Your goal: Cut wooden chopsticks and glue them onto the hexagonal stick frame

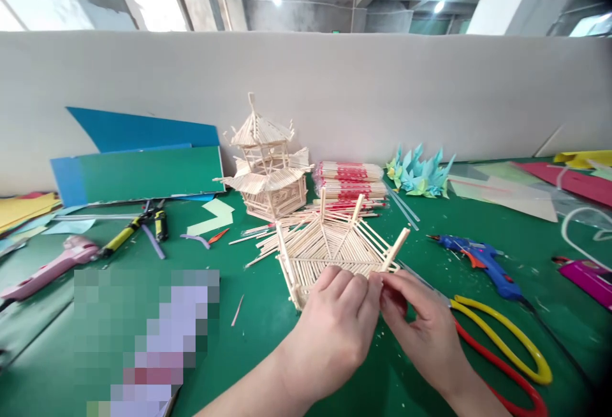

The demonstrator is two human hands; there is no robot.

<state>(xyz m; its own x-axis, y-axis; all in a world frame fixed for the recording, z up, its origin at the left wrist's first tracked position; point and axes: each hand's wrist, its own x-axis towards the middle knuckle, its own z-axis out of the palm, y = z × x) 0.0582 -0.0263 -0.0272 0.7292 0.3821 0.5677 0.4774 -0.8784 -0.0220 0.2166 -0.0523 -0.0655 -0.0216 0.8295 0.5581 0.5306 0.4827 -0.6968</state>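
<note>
A six-sided base (310, 270) made of thin wooden sticks lies on the green table, with short upright posts at its corners. My left hand (335, 321) curls over its near edge, fingers closed on it. Close against those fingers, at the near right corner post (396, 250), my right hand (425, 324) pinches with thumb and fingers; whatever sits between the fingertips is hidden. Behind the base stands a tiered pavilion (270, 178) built from the same sticks. Loose wooden sticks (268, 248) spread between the two models.
Packed stick bundles (349, 178) and a folded-paper piece (421, 171) line the back. At right lie a blue glue gun (482, 261) and scissors (540, 359) with yellow and red handles. Pliers (127, 235) and a pink tool (52, 267) lie left, near a blurred patch.
</note>
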